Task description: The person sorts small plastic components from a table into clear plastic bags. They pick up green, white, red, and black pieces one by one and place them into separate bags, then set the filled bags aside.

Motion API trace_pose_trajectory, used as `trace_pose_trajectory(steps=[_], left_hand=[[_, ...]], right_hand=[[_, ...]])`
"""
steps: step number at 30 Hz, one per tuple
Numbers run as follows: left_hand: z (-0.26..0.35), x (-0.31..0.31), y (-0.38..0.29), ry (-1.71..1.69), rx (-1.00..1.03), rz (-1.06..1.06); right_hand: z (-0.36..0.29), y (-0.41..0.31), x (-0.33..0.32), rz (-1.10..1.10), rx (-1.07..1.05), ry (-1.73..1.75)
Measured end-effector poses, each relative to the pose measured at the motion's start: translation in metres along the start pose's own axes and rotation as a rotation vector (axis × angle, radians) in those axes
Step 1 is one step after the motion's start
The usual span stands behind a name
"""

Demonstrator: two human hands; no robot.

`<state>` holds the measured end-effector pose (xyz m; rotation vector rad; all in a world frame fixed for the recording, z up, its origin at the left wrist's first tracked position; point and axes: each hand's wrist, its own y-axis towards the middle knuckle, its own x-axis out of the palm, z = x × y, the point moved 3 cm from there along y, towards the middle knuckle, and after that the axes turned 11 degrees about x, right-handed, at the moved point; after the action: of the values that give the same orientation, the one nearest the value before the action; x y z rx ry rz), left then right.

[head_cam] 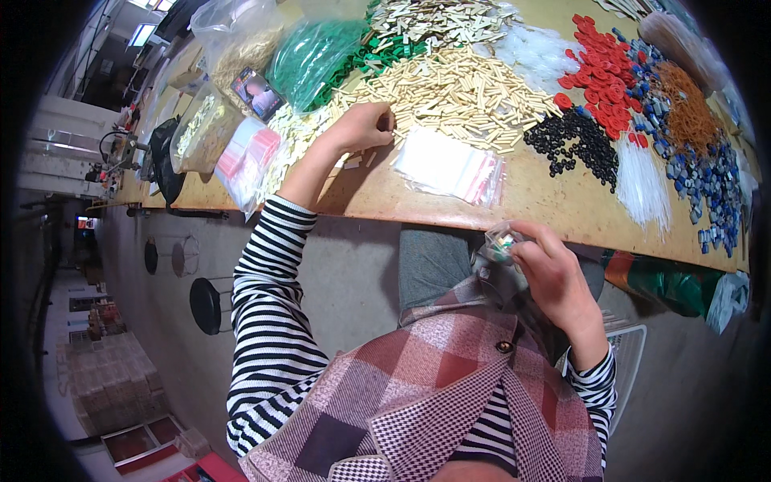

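Note:
My left hand [363, 128] is at the near left edge of a heap of cream-coloured stick-like pieces [458, 99], fingers bent together. Whether anything sits between its fingertips cannot be made out. Below the table's front edge, my right hand [553, 274] grips a small clear plastic bag [500, 242] with a few white and green bits inside. Between the hands, on the table [355, 196], lies a stack of clear zip bags [443, 165] with red-striped edges. Pale yellow pieces [295, 141] spread out to the left of my left wrist.
Black beads [572, 144], red discs [602, 78], white plastic strands [641, 181], blue parts [692, 181] and brown rubber bands [686, 108] lie at right. Green pieces [391, 51] lie behind. A phone [257, 94] leans against bags at left. Black-topped stools [205, 306] stand on the floor.

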<state>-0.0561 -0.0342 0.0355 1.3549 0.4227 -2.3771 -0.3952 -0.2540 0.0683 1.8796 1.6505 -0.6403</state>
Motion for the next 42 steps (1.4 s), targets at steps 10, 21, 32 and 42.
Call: trace_pose_trajectory(steps=[10,21,32,42], left_hand=[[0.117,0.019,-0.048,-0.919,0.109,0.308],[0.2,0.044,-0.071,-0.327,0.404,0.476],[0.031,0.045,-0.064,0.33,-0.146,0.424],[0.226,0.086,-0.015,-0.53,0.584,0.403]], right_hand=[[-0.013,0.011,0.004,0.058,-0.182,-0.049],[-0.019,0.009,0.006,0.064,-0.193,0.004],[0.014,-0.01,0.005,0.045,-0.086,-0.04],[0.014,-0.017,-0.009,0.132,-0.068,-0.057]])
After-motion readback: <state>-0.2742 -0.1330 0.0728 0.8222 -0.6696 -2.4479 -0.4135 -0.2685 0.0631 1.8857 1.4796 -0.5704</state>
